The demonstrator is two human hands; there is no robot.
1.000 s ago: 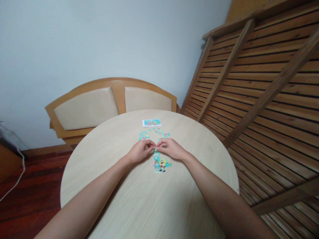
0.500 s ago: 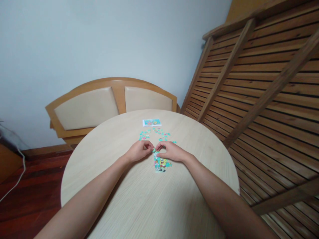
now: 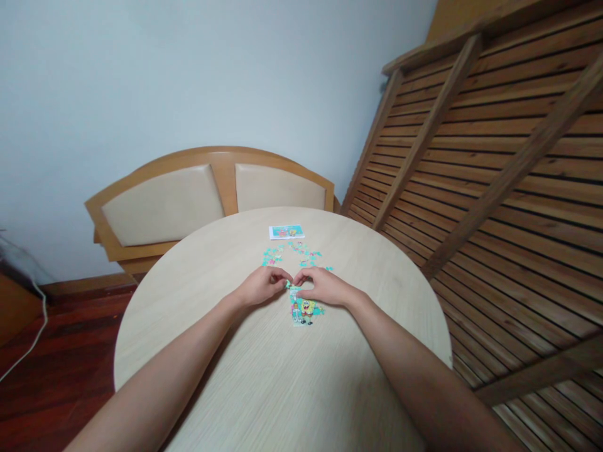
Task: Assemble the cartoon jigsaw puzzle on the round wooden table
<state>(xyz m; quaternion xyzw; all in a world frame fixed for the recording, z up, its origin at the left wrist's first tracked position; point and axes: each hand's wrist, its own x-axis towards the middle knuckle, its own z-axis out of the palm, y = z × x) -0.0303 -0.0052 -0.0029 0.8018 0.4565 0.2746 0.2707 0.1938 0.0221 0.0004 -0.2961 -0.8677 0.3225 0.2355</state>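
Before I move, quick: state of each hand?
Left hand: closed, apparently holding a small green puzzle piece.
Right hand: open, thumb over the joined puzzle.

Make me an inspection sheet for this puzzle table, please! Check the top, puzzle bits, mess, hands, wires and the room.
Surface: round, pale wood-grain table.
Job's things: partly joined puzzle with a yellow cartoon figure; picture card beyond it.
Clutter: loose pieces scattered between the hands and the card.
Left hand: fingertips at a small teal piece; grip unclear.
Right hand: thumb and forefinger apart, over the puzzle's far edge.
Cables: one white cable at far left, apart from the table.
Surroundings: padded wooden panel behind the table, slatted wooden frame at right, pale wall, reddish floor.
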